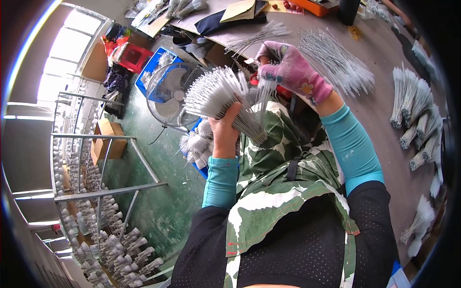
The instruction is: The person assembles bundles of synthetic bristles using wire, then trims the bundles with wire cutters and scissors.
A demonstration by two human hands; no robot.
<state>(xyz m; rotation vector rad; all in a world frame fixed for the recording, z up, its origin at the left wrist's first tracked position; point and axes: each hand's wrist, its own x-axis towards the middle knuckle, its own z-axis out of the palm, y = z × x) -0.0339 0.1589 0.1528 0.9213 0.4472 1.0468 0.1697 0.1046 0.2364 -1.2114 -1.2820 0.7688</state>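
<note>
My bare left hand (225, 126) is wrapped round a thick bundle of thin wire stems with white ends (209, 93). The bundle is fanned out, its white ends toward the upper left and its narrow end above my lap. Just right of it, my right hand (293, 69), in a pink flowered glove, is closed, with a small cluster of similar wire stems (263, 98) hanging below its fingers. What lies inside the fingertips is partly hidden. On the table beyond the glove lie a loose spread of stems (336, 60) and a smaller pile (259, 37).
Tied bundles (420, 113) lie along the table's (384, 158) right side. A standing fan (175, 91) and a blue crate (158, 72) are on the green floor at left. A metal rack (103, 194) stands near many bundles. An orange tray (317, 6) is at the far edge.
</note>
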